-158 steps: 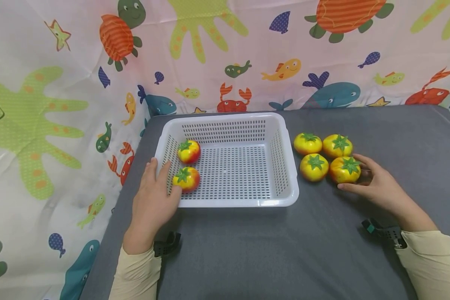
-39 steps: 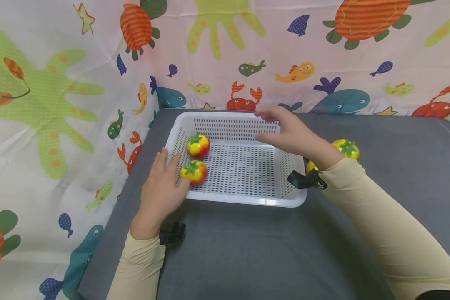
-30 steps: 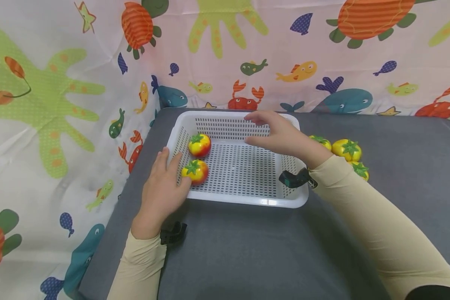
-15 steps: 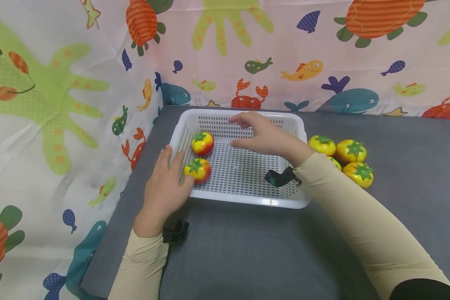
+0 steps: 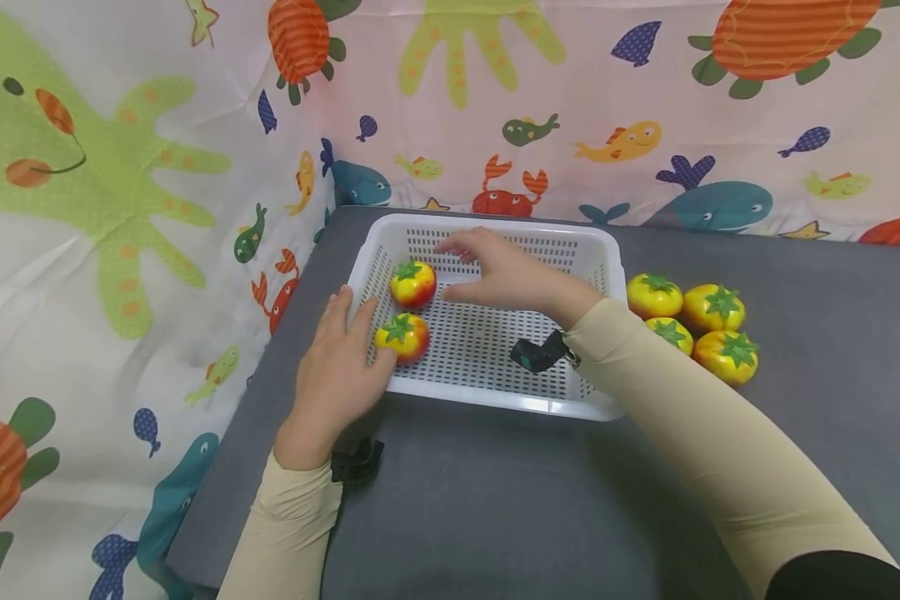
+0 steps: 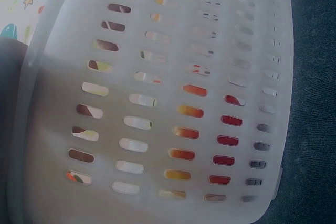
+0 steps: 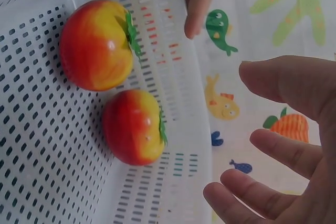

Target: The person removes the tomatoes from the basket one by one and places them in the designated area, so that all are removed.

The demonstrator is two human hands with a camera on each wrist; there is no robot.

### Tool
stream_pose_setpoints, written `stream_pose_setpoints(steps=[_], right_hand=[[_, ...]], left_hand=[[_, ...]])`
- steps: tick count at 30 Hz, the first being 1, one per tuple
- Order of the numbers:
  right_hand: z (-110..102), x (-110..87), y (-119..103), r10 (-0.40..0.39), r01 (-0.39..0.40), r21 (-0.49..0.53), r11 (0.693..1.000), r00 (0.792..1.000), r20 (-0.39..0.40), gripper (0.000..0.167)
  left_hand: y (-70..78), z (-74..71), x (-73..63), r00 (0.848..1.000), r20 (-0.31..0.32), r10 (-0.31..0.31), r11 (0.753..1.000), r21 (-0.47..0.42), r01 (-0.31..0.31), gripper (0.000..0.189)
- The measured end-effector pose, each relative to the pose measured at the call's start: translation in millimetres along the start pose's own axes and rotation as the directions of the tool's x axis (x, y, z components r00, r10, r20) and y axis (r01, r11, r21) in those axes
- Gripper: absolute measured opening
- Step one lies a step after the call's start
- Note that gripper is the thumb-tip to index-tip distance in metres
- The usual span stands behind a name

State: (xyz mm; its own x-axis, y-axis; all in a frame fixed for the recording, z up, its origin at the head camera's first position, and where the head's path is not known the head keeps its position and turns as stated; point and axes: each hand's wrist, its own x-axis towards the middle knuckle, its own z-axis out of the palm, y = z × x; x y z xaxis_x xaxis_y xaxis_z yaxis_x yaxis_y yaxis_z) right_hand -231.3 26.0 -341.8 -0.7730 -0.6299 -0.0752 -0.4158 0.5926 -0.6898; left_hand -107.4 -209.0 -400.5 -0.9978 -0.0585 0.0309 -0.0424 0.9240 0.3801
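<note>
Left hand [image 5: 337,375] unclenched, fingers extended across the left rim of a white slotted basket [image 5: 487,397], thumb beside a red-and-yellow fruit [image 5: 402,337] with a green leafy cap; thumb contact impossible to tell. Right hand [image 5: 506,279] released, above the basket's interior, thumb and fingers parted. Near those fingers, a second red-and-yellow fruit [image 5: 413,284], also inside, at the left end. To the basket's right, four yellow fruits [image 5: 701,317] clustered on a dark grey tabletop [image 5: 472,500]. Behind, a sea-animal cloth [image 5: 457,137].
</note>
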Motion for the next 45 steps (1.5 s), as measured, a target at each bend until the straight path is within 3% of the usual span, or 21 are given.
stream_pose_setpoints(steps=[7,21,29,36,45], right_hand=[[8,16.0,-9,-0.027,0.029,-0.055,0.998,0.999,0.032,0.069],[30,32.7,-10,-0.042,0.049,-0.044,0.998,0.987,0.155,0.082],[41,37.1,-7,-0.043,0.057,-0.060,0.997,0.977,0.209,0.076],[50,41.8,-3,-0.067,0.089,-0.061,0.994,0.955,0.287,0.073],[56,46.1,0,-0.067,0.096,-0.082,0.992,0.951,0.302,0.072]], left_hand=[[-1.3,0.2,0.5,1.000,-0.003,0.007,1.000,0.006,-0.007,0.080],[-1.4,1.3,0.0,0.999,-0.033,0.034,0.999,0.018,-0.034,0.078],[-3.5,3.4,0.1,0.999,-0.034,0.042,0.999,0.012,-0.041,0.078],[-5.8,3.9,-1.3,0.998,-0.046,0.044,0.999,0.004,-0.044,0.076],[-5.9,0.9,-1.0,0.998,-0.045,0.040,0.999,0.001,-0.040,0.076]])
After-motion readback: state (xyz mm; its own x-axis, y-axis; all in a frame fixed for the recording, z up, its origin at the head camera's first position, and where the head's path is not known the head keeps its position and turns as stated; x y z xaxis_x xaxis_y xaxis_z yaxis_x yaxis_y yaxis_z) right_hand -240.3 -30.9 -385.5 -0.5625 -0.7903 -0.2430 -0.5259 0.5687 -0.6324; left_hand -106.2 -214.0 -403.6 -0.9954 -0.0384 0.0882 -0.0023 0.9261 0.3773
